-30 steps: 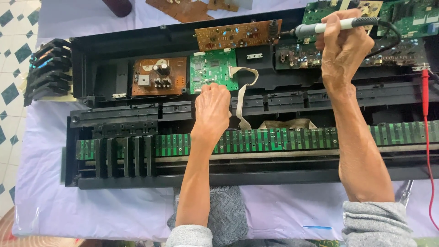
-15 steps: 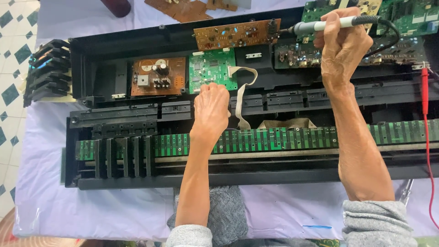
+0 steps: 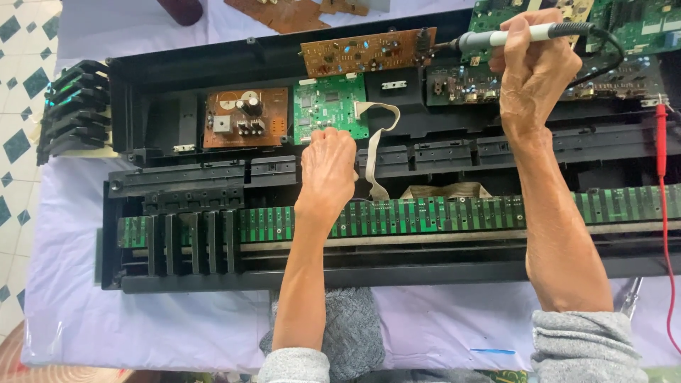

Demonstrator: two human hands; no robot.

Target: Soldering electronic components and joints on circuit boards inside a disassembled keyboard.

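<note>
Right hand (image 3: 533, 78): fist gripping soldering iron (image 3: 521, 35), forearm stretched forward.
Iron: long axis sideways, tip pointing left of hand.
Left hand (image 3: 328, 167): fingers curled, pressed on green board (image 3: 328, 106).

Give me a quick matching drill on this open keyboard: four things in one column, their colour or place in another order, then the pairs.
Things:
1. soldering iron
2. ribbon cable
3. square circuit board
4. probe lead

Descriptions:
A. red, at the far right edge
B. held in the right hand
C. green, just above the left hand
D. beige, looping beside the left hand

Pairs: 1-B, 2-D, 3-C, 4-A
</note>
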